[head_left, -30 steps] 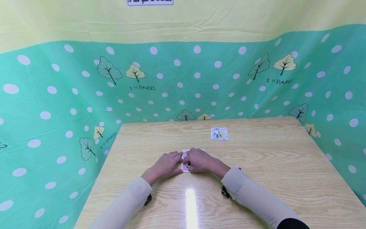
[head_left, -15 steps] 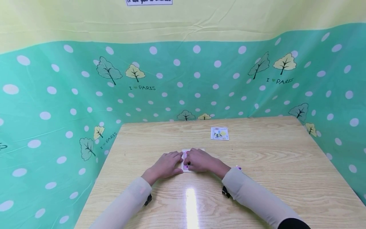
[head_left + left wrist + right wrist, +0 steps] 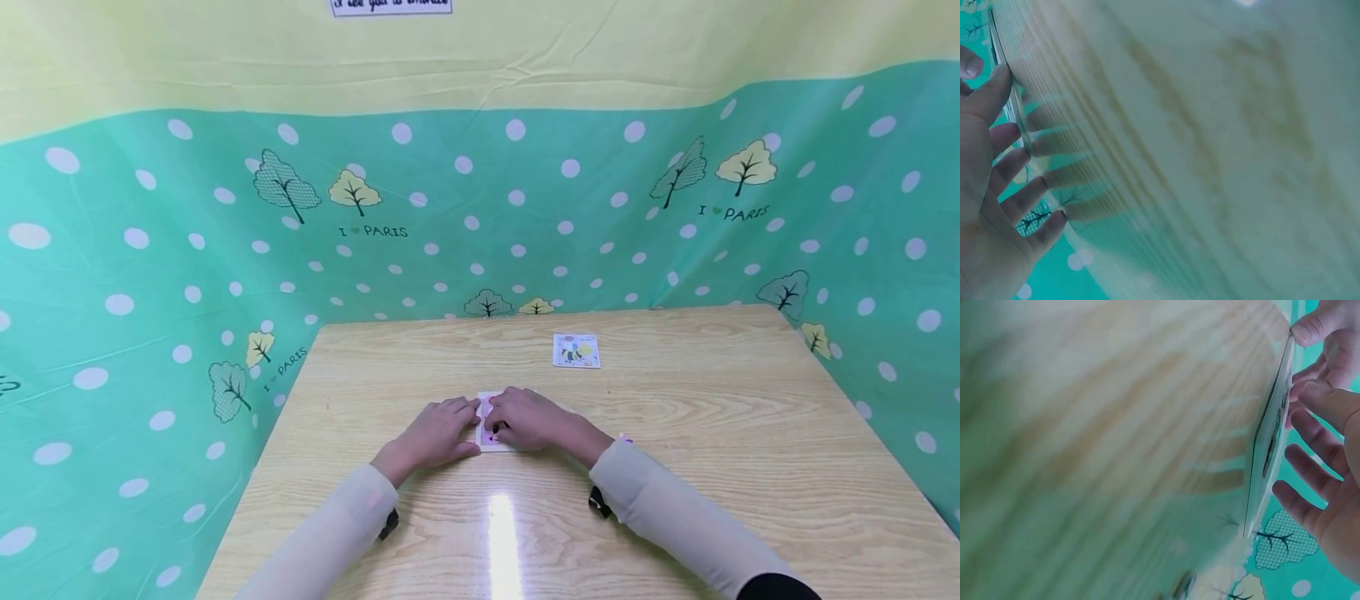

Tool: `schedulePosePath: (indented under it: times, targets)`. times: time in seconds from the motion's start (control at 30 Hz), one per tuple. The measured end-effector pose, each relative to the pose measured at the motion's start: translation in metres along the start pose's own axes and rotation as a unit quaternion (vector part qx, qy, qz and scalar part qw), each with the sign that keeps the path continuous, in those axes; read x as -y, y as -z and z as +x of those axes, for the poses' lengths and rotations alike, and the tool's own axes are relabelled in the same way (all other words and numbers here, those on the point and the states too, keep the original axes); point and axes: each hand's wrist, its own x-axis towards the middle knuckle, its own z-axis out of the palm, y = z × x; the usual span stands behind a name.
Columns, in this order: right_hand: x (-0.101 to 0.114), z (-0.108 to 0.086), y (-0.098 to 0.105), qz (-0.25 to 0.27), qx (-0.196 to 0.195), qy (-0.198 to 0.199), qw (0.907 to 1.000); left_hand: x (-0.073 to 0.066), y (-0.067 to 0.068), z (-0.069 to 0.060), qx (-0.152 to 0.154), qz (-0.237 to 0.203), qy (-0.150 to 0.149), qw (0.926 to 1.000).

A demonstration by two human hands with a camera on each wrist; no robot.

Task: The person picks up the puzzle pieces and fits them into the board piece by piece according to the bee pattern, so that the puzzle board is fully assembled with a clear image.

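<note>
A flat board (image 3: pixel 486 442) with a white border and a pink picture lies mid-table, largely covered by the hands. My left hand (image 3: pixel 438 433) rests at its left edge, fingers extended, thumb at the near corner. In the left wrist view the left fingers (image 3: pixel 1027 199) are spread, not curled round anything. Over the board's right part is my right hand (image 3: pixel 527 419), bent fingers and thumb at its face near a small dark patch. Whether they pinch something is hidden. In the right wrist view the board's edge (image 3: pixel 1270 425) stands beside the right fingertips (image 3: pixel 1280 487).
A square card with a bee picture (image 3: pixel 577 351) lies farther back, slightly right. A small pink-purple thing (image 3: pixel 626 439) shows partly behind the right sleeve (image 3: pixel 645 492). The wooden table (image 3: pixel 750 400) meets a green dotted cloth (image 3: pixel 517 225) at its back and sides.
My right hand and forearm have shifted slightly to the right, and its fingers have changed position a little on the board. The left hand has stayed in place.
</note>
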Motion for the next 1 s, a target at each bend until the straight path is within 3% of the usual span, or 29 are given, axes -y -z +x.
schedulePosePath:
  times: [0.43,1.0]
  targets:
    - [-0.016,-0.021,0.014,0.033,-0.021,-0.021,0.9990,0.000,0.000,0.001,0.009,-0.001,0.007,0.9999]
    - [-0.037,-0.057,0.016,0.030,-0.037,-0.040,0.9981,-0.001,-0.002,0.002,0.009,-0.004,0.008,0.9999]
